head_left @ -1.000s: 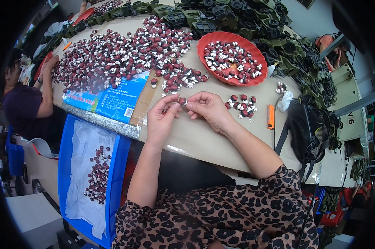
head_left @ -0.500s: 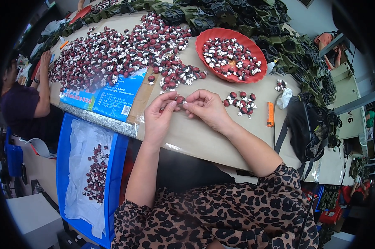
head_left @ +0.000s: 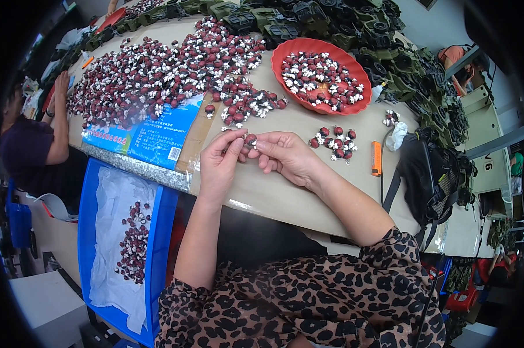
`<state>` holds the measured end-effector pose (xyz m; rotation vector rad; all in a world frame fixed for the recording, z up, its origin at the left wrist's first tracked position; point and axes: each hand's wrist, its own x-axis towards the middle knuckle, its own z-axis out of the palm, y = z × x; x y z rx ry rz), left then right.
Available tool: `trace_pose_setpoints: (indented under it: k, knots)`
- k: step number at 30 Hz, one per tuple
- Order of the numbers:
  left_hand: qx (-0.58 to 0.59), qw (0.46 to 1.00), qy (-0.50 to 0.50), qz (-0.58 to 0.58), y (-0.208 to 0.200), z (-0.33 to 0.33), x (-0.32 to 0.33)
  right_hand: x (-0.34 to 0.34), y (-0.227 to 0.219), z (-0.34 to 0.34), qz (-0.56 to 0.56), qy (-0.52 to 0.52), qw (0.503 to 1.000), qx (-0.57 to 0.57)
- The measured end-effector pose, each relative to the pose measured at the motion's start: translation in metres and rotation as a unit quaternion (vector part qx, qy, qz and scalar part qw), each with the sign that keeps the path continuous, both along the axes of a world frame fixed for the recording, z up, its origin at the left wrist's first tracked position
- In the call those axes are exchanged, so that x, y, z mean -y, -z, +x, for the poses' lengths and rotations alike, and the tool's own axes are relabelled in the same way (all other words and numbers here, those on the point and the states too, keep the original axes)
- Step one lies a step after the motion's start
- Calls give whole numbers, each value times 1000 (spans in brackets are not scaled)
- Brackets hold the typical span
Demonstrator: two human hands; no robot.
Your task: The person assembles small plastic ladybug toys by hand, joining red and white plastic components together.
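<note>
Between my fingertips is a small dark-red ball-shaped piece (head_left: 250,140) with a bit of white at its lower side. My left hand (head_left: 218,168) pinches it between thumb and forefinger. From the other side my right hand (head_left: 291,158) has its thumb and forefinger closed at the same piece, the remaining fingers loosely curled beneath. A small cluster of similar red and white pieces (head_left: 334,142) lies just right of my hands. Beyond them, a large spread of these pieces (head_left: 157,75) covers the table, and more fill a red scalloped bowl (head_left: 363,87).
An orange cutter (head_left: 376,158) and a black bag (head_left: 430,174) lie at the right. Green toy vehicles (head_left: 383,52) are piled along the back. A blue bin (head_left: 164,232) with loose pieces stands below the table's left edge. Another person (head_left: 33,139) sits at the left.
The red piece has turned in my fingertips and shows more plainly. My right hand has shifted slightly, its lower fingers loosening and dropping a little. My left hand stays nearly in place.
</note>
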<state>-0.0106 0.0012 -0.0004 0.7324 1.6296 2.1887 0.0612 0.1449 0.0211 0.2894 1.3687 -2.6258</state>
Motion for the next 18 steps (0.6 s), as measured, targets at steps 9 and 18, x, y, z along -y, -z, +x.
trace_pose_setpoints:
  k: [9,18]
  knots:
    - [-38,999,-11,-13,-1,1,0,-1,1,-1,-4,-17,1000,-4]
    - [18,998,39,-35,-6,4,1,-2,-2,-1,64,-10,998,6]
